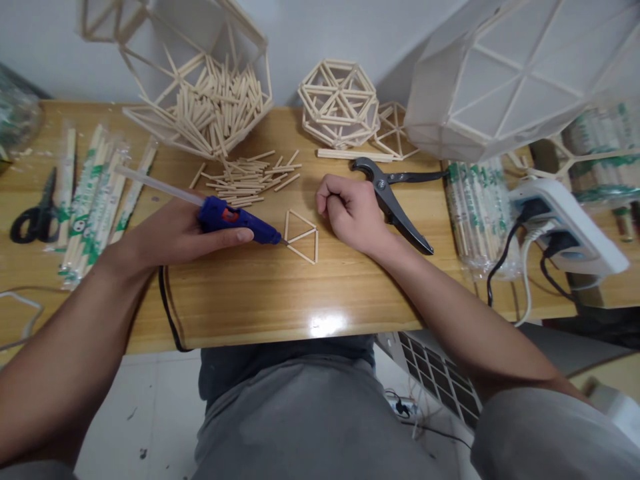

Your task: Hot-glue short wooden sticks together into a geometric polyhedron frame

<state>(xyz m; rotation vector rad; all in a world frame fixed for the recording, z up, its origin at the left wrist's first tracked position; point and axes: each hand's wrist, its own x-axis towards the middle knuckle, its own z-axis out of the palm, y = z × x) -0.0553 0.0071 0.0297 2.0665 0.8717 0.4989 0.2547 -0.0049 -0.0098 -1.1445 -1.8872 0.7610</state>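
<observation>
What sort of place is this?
Probably a craft workbench: the left hand holds a blue glue gun, short wooden sticks lie loose, and a ball-like stick frame stands by the wall.

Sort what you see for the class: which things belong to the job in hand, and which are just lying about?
Job in hand, it seems: blue glue gun, two-triangle stick frame, loose short sticks.

Apparently lying about: black scissors, grey pliers, wrapped sticks.

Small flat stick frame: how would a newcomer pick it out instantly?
On the wooden table, look between the left hand and the right hand, by the tip of the blue glue gun. There lies the stick frame: two triangles sharing one stick, unlike the loose sticks scattered beyond it.
</observation>
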